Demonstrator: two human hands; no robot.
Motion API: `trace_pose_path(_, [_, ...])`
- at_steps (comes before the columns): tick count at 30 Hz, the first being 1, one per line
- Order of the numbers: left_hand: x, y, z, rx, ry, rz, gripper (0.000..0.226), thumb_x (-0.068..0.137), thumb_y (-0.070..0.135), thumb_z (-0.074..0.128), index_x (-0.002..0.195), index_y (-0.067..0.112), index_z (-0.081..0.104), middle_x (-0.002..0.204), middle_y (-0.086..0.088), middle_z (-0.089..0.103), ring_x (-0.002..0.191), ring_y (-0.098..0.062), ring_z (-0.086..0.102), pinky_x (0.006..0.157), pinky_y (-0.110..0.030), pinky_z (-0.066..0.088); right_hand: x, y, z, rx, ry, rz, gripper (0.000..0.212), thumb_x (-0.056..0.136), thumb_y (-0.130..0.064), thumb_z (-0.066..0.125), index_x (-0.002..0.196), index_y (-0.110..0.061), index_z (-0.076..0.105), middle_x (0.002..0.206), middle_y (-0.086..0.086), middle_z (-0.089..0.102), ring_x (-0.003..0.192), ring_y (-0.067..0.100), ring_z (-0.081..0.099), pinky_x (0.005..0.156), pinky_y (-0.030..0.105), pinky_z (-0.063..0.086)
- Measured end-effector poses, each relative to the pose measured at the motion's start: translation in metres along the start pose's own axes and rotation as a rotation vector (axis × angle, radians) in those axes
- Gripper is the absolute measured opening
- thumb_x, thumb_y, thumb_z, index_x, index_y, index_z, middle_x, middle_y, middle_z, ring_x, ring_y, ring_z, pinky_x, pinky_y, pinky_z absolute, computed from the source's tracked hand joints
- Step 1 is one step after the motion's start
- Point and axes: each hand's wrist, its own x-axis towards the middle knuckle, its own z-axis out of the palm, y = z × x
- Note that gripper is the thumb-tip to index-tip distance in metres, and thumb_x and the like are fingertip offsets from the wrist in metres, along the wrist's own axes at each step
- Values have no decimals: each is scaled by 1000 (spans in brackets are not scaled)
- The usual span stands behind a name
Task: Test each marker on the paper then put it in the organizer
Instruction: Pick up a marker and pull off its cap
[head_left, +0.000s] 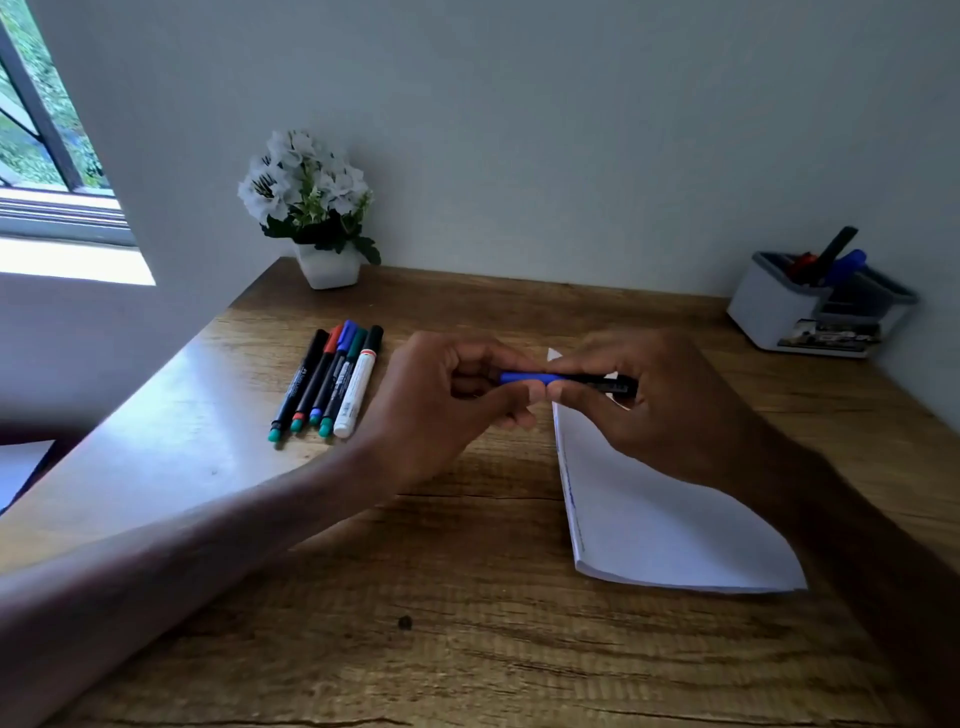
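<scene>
Desk (467, 649): paper (675, 519) under hands.
Left hand (441, 400): pinches blue cap (524, 378).
Right hand (649, 410): grips marker barrel (613, 384).
Tip: move cap straight along barrel.

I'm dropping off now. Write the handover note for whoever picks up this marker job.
Left hand grips the blue cap end of a marker; right hand grips its black barrel, over the paper.
Done: some markers stand in the organizer, back right.
Left: finish this one, then test and stow the five markers in a row at left.
Cap coming off or going on: cannot tell.
</scene>
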Motion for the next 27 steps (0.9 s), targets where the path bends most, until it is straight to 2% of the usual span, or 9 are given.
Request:
trace_pose_path(3, [0,0,0,71,-1,21,20,85,21,79,104,14,77,86,4,79,73,-12,77,66,-27,62,-1,2,0,-45,-17,-9,17,92,-20,73,106,-13,80,80,0,76,60,13,62,52,29,47])
trace_pose_path(8, [-1,0,-1,110,-27,66,15,88,17,78,102,12,75,82,4,78,70,-13,76,61,-25,60,-4,1,1,-72,-39,12,22,92,-28,71,112,-20,78,74,-4,75,53,11,56,44,21,35])
trace_pose_path(13, [3,-6,-5,135,-23,99,13,89,16,77,102,12,74,82,4,78,69,-14,75,59,-26,58,-4,0,-4,-117,-29,71,35,91,-55,55,122,-41,64,79,-10,77,60,7,61,49,28,41])
trace_pose_path(16, [4,-9,-5,246,-51,95,17,92,17,75,108,15,71,83,10,75,71,-5,73,61,-20,57,-2,3,-5,-137,-120,160,40,91,-59,51,117,-38,72,90,-14,77,72,7,64,60,31,48])
trace_pose_path(18, [2,-12,-4,360,-72,113,22,97,20,68,119,17,68,88,11,74,75,1,70,68,-18,57,-2,11,-8,-132,-184,248,46,94,-60,40,110,-34,74,87,-15,73,73,6,62,64,31,48])
trace_pose_path(19, [2,-14,-4,409,-77,122,23,100,22,63,122,19,67,90,11,73,77,2,68,71,-18,56,-3,15,-9,-64,-175,282,41,100,-53,38,105,-30,71,79,-10,71,68,8,59,62,32,46])
trace_pose_path(22, [1,-17,-4,460,-74,94,16,105,24,52,114,22,66,92,10,70,81,-5,65,74,-32,56,-2,29,-19,382,8,340,24,107,-10,43,97,-20,63,73,5,67,59,15,51,54,26,39])
trace_pose_path(24, [-2,-17,-4,421,-75,55,16,107,25,46,107,21,62,91,6,68,79,-12,64,71,-41,54,-1,34,-27,650,94,342,30,101,4,42,95,-13,66,77,8,69,62,17,54,51,26,40])
trace_pose_path(27, [-6,-10,-1,330,-79,49,25,109,26,37,98,17,57,86,-4,66,74,-18,60,69,-44,47,0,35,-32,948,50,363,44,98,13,33,109,-8,71,95,14,71,79,18,65,57,28,51])
